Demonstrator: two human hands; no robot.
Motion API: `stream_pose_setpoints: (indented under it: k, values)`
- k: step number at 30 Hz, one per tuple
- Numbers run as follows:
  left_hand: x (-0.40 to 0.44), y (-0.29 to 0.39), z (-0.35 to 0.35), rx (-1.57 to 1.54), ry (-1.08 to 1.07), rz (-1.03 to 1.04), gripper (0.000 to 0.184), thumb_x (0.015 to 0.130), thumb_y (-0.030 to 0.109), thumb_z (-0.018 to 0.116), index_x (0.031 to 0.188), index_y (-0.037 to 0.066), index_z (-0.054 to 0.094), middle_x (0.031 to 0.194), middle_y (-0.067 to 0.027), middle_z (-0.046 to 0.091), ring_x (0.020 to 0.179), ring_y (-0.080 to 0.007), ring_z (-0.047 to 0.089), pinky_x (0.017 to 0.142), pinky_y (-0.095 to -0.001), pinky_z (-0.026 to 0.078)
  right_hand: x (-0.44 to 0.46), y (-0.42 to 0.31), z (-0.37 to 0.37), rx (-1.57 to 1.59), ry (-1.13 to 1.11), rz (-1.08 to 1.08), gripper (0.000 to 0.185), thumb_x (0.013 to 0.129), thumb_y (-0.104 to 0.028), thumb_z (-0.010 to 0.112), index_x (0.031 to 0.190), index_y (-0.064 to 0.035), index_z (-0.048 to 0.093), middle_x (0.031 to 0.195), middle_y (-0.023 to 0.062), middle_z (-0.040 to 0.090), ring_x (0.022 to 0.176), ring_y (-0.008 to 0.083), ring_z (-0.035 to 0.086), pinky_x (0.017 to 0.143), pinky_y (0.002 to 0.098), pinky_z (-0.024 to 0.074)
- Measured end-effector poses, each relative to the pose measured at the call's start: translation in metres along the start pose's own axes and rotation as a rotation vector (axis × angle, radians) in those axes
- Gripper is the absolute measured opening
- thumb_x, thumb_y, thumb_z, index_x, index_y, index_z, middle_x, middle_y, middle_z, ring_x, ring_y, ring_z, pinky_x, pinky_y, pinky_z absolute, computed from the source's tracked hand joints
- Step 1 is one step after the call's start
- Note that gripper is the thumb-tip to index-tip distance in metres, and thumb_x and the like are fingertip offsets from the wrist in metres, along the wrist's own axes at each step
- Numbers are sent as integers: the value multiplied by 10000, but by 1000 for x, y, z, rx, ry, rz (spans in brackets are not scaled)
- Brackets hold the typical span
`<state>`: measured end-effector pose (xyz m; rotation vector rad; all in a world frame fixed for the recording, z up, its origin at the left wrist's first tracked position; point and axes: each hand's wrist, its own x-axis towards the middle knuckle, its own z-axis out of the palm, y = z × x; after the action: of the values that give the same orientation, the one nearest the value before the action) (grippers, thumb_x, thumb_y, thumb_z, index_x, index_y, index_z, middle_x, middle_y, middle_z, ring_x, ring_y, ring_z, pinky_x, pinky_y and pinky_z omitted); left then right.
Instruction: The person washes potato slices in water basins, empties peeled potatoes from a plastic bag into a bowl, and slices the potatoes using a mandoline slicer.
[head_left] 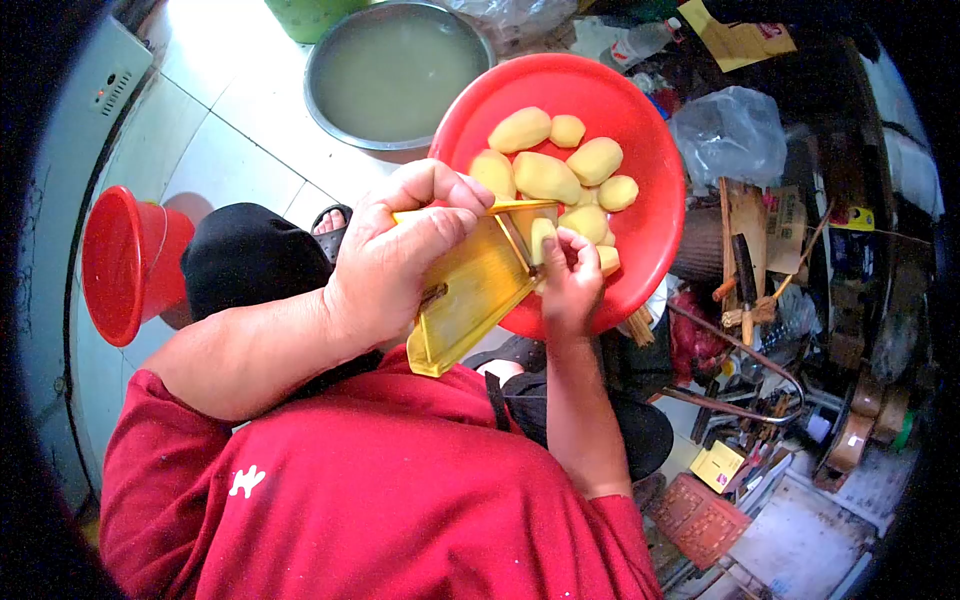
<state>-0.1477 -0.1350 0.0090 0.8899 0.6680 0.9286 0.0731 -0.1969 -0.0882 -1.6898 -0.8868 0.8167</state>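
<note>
My left hand (pixel 405 230) is wrapped round the edge of a yellow slicer (pixel 468 285), tilted over a wide red basin (pixel 652 235). On the slicer's other side, my right hand (pixel 573 290) pinches a peeled potato (pixel 541 236) close against the blade area. Whether the potato touches the blade, I cannot tell. Several more peeled potatoes (pixel 548 178) lie in the basin, just beyond both hands. The slicer covers part of the basin's near side.
A metal basin of cloudy water (pixel 400 75) stands on the tiled floor behind the red one. At the left is a red bucket (pixel 125 265). Clutter crowds the right: a plastic bag (pixel 730 135), a knife (pixel 743 270), a metal frame (pixel 740 350) and a brick (pixel 700 520).
</note>
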Motion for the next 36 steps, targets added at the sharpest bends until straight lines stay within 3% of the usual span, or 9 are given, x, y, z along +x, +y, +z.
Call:
stream_pose_setpoints:
  k: [5, 7, 9, 14, 19, 26, 29, 31, 36]
  values:
    - [-1, 3, 2, -43, 21, 4, 174, 847, 153, 533, 968, 28, 545, 1118, -110, 568, 1042, -192, 532, 960, -314, 394, -45, -63, 13, -123, -85, -126, 237, 825, -192, 728, 983, -36, 643, 969, 92, 633, 907, 212, 602, 824, 342, 484]
    - [-4, 2, 3, -23, 16, 6, 173, 847, 151, 530, 968, 28, 548, 1118, -110, 569, 1041, -193, 533, 956, -315, 397, -61, -79, 21, -118, -129, -528, 249, 789, -179, 745, 974, -42, 649, 985, 109, 641, 937, 234, 606, 844, 346, 482]
    - [-3, 2, 3, -4, 2, 20, 173, 847, 150, 528, 968, 29, 551, 1118, -109, 570, 1040, -194, 535, 952, -316, 400, -45, -55, 15, -138, -44, -222, 221, 811, -173, 732, 951, -21, 657, 981, 124, 646, 924, 249, 609, 849, 355, 479]
    - [1, -2, 0, 25, -7, 51, 167, 843, 132, 522, 966, 26, 559, 1122, -110, 574, 1039, -192, 536, 947, -319, 406, -6, -14, 8, -76, 82, -61, 239, 855, -194, 705, 968, 11, 660, 933, 128, 651, 861, 255, 614, 831, 350, 483]
    - [-2, 0, 2, -12, 29, 10, 168, 844, 133, 526, 964, 20, 557, 1112, -117, 582, 1032, -195, 541, 950, -316, 404, -67, -97, 21, -183, -154, -503, 153, 814, -125, 708, 940, -46, 669, 952, 133, 651, 932, 265, 621, 840, 358, 492]
    - [1, -3, 4, -24, 40, 41, 167, 841, 130, 524, 958, 15, 556, 1113, -122, 583, 1035, -193, 541, 947, -315, 406, -3, -17, 7, -129, 96, -54, 152, 876, -170, 674, 899, -20, 675, 855, 119, 639, 861, 240, 616, 808, 347, 492]
    - [0, 1, 5, -56, 39, 2, 167, 849, 141, 524, 956, 16, 553, 1106, -121, 583, 1042, -189, 536, 953, -314, 401, -49, -63, 14, -147, -93, -178, 161, 826, -152, 706, 917, -37, 641, 917, 114, 630, 866, 246, 612, 799, 349, 491]
    - [-3, 2, 3, 9, 22, 17, 169, 851, 143, 522, 958, 15, 552, 1106, -120, 584, 1040, -188, 537, 952, -313, 400, -61, -83, 20, -120, -155, -499, 176, 803, -141, 717, 921, -48, 625, 919, 105, 630, 875, 249, 610, 790, 343, 492]
    - [0, -1, 3, 78, -1, 34, 183, 852, 151, 523, 969, 14, 552, 1110, -120, 583, 1037, -188, 537, 956, -316, 400, -6, -6, 2, -116, 60, -146, 140, 850, -151, 691, 876, -21, 645, 820, 98, 641, 773, 217, 614, 742, 326, 487]
